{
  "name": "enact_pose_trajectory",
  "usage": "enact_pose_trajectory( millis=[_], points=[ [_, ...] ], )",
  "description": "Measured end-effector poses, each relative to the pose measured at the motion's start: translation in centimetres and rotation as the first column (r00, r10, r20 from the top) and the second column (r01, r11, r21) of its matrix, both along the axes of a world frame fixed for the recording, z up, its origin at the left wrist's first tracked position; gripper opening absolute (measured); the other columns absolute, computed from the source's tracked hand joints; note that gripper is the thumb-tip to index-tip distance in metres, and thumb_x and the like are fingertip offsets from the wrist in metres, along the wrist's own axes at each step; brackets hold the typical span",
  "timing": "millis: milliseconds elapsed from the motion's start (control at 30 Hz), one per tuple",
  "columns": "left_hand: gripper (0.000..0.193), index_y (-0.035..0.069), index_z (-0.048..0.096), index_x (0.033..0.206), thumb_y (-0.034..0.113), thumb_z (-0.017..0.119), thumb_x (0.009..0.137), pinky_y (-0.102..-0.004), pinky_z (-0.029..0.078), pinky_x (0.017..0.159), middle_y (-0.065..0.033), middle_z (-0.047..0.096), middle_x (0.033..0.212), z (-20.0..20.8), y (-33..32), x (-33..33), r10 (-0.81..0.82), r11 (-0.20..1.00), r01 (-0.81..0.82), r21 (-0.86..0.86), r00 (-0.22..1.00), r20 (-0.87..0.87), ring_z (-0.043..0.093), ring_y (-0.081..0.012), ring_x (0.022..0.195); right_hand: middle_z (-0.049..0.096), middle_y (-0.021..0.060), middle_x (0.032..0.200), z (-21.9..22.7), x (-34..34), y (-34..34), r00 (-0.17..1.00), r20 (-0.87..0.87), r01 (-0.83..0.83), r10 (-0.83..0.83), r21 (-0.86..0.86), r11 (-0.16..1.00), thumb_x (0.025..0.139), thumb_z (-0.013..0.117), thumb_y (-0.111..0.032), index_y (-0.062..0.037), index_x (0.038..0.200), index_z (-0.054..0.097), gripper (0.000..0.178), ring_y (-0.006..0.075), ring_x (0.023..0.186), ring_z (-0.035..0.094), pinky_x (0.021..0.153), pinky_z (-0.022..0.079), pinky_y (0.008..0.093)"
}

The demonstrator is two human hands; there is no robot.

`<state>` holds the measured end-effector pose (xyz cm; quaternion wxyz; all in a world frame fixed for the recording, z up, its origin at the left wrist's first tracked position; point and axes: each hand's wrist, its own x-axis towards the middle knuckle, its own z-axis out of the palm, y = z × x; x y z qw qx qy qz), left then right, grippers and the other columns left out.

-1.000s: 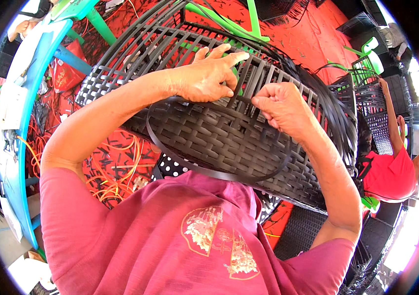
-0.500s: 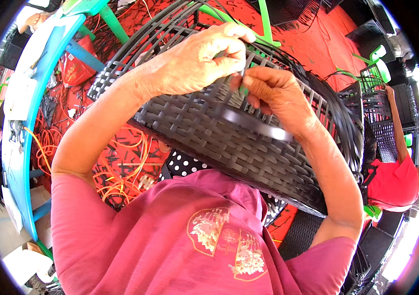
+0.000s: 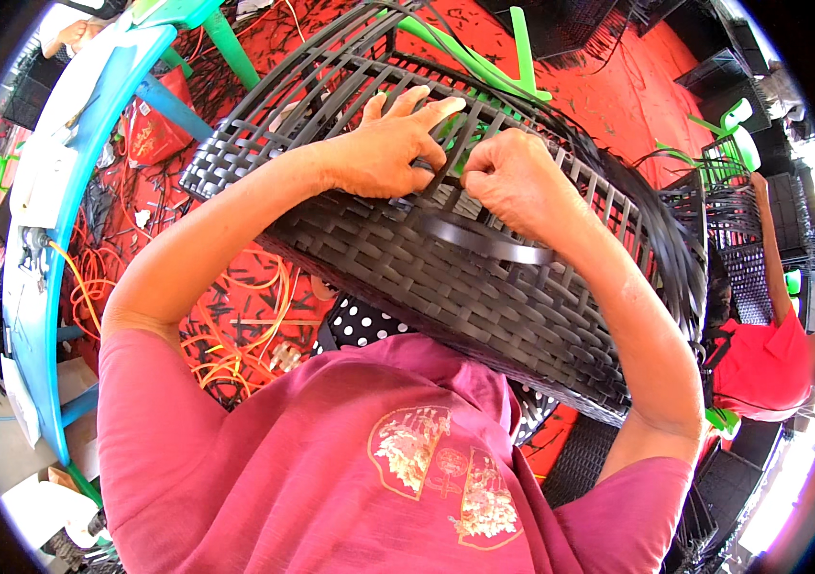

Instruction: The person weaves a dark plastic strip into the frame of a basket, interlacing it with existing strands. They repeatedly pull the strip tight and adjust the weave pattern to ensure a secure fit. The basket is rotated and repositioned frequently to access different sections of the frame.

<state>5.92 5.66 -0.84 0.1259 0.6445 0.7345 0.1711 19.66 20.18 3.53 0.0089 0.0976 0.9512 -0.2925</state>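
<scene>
A large black woven panel (image 3: pixel 407 258) of flat plastic strips lies tilted across my lap, its near side closely woven and its upper side an open lattice of bare strips. My left hand (image 3: pixel 379 148) rests on the top edge of the weave, fingers spread over the lattice and thumb low by the edge. Just right of it, my right hand (image 3: pixel 517 182) is closed in a fist, knuckles up, around a black plastic strip (image 3: pixel 489 241) that curves in a loose loop below the fist. The strip's pinched part is hidden by the fingers.
Long loose strips (image 3: pixel 666 225) fan out at the panel's right end. A light blue table (image 3: pixel 49 258) stands at the left, near orange cords (image 3: pixel 278 297) on the red floor (image 3: pixel 608 105) with scattered scraps. A person in red (image 3: pixel 766 364) works at the right. A green chair (image 3: pixel 522 53) stands beyond.
My left hand has come down and left, its pinch opening into spread fingers. The right hand has curled into a fist, and the strip's loop has drawn slightly left and steadied.
</scene>
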Motion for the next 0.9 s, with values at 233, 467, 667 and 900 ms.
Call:
enact_pose_trajectory(
  millis=[233,467,667,900],
  points=[
    [0.012,0.002,0.061,0.083,0.013,0.062,0.088,-0.0378,0.032,0.105,-0.0116,0.044,0.135,1.2,0.0,-2.5,0.005,0.919,-0.131,0.371,0.947,0.32,0.044,-0.0253,0.122,0.068,0.0125,0.091,-0.7,-0.7,0.2,0.95,-0.294,0.012,-0.102,-0.293,0.956,0.086,0.064,-0.017,-0.0024,0.101,0.068,0.022,0.024,0.074,0.066,0.064,0.053,0.0352],
    [0.019,0.002,0.058,0.084,0.018,0.06,0.093,-0.036,0.037,0.095,-0.0098,0.049,0.129,2.9,-1.9,-2.7,-0.127,0.959,-0.02,0.284,0.861,0.492,0.048,-0.0185,0.109,0.065,0.0008,0.079,-1.5,-1.7,-0.6,0.982,-0.041,0.071,-0.185,-0.827,0.558,0.088,0.068,-0.015,-0.0011,0.098,0.068,0.017,0.0068,0.067,0.06,0.056,0.05,0.0222],
    [0.01,0.004,0.062,0.089,0.014,0.061,0.087,-0.0418,0.033,0.103,-0.0127,0.048,0.133,-0.4,-3.8,-3.9,0.066,0.931,-0.081,0.356,0.996,0.054,0.043,-0.0279,0.124,0.062,0.0018,0.068,-1.4,-2.7,-0.6,0.991,-0.018,0.089,-0.133,-0.648,0.757,0.081,0.069,-0.013,0.0002,0.089,0.07,0.016,0.0063,0.052,0.053,0.046,0.046,0.0239],
    [0.021,0.009,0.066,0.101,0.017,0.058,0.083,-0.0547,0.019,0.111,-0.0129,0.03,0.152,-0.8,-3.5,-3.9,0.068,0.995,-0.062,0.074,0.994,-0.086,0.02,-0.0383,0.142,0.069,0.0112,0.07,-2.8,-4.7,0.0,0.988,-0.108,-0.12,0.109,-0.11,0.987,0.069,0.065,-0.03,-0.0076,0.083,0.074,0.027,0.0201,0.066,0.068,0.065,0.053,0.0341]
  ],
)
